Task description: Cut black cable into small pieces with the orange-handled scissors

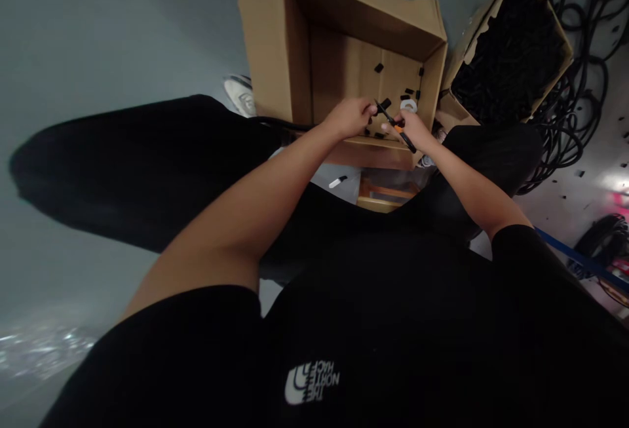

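Observation:
My left hand (350,118) and my right hand (410,130) are close together above an open cardboard box (275,41). A slim black item with an orange part (396,128) runs diagonally between them. My right hand grips it near the orange part, and my left fingertips pinch its upper end. Its exact kind is hard to tell. Several small black pieces (378,68) lie on the box floor, and a white tape roll (407,105) sits just beyond my right fingers.
A second cardboard box (472,67) packed with black pieces stands to the right, beside coiled black cables (565,94). Loose black bits dot the grey floor (590,198). A white marker (338,181) and wooden stool rail (378,193) lie below the box.

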Demonstrator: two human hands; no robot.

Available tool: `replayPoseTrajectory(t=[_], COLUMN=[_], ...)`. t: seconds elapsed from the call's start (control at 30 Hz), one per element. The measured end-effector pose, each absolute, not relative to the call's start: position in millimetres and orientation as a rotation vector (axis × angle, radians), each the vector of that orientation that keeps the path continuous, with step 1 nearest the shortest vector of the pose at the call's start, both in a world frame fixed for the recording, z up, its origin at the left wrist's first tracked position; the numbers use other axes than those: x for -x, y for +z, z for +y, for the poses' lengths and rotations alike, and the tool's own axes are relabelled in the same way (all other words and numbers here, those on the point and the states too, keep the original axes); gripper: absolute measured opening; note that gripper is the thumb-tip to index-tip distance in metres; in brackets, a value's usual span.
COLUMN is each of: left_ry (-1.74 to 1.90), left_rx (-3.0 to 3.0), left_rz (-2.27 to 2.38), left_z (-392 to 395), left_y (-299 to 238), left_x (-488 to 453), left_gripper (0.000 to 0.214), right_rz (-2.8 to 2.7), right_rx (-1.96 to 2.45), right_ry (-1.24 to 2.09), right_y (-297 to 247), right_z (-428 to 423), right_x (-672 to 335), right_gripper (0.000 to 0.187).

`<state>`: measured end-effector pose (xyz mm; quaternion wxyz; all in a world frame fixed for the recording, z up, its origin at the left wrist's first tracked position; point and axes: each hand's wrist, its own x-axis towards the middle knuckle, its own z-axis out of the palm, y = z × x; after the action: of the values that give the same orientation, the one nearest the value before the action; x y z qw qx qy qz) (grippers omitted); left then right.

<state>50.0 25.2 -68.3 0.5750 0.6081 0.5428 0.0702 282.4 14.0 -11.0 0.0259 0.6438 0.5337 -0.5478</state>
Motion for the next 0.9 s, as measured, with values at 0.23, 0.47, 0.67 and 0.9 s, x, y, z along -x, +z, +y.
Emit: replayPoseTrajectory(t=[0.23, 0.47, 0.67, 0.9], left_ry=[0.142, 0.188, 0.326, 0.132], left_rx=[-1.214, -1.107, -1.084, -1.176], left_rz=[1.08, 1.206, 1.458, 1.417], left_z=[31, 40, 40, 34], left_y=[-59, -68, -69, -34], left_x=[-41, -32, -34, -46], left_gripper=[0.045, 0.033, 0.048, 0.06], right_rz=[1.592, 1.435, 1.292, 1.505], right_rx=[-1.955, -2.127, -2.106, -2.028], right_ry=[-1.716, -1.754, -1.843, -1.721], right_y=[0, 10, 4, -5], right_z=[14, 13, 8, 2], right_x=[-278, -273, -274, -270], right_gripper=[0.073, 0.075, 0.068, 0.062])
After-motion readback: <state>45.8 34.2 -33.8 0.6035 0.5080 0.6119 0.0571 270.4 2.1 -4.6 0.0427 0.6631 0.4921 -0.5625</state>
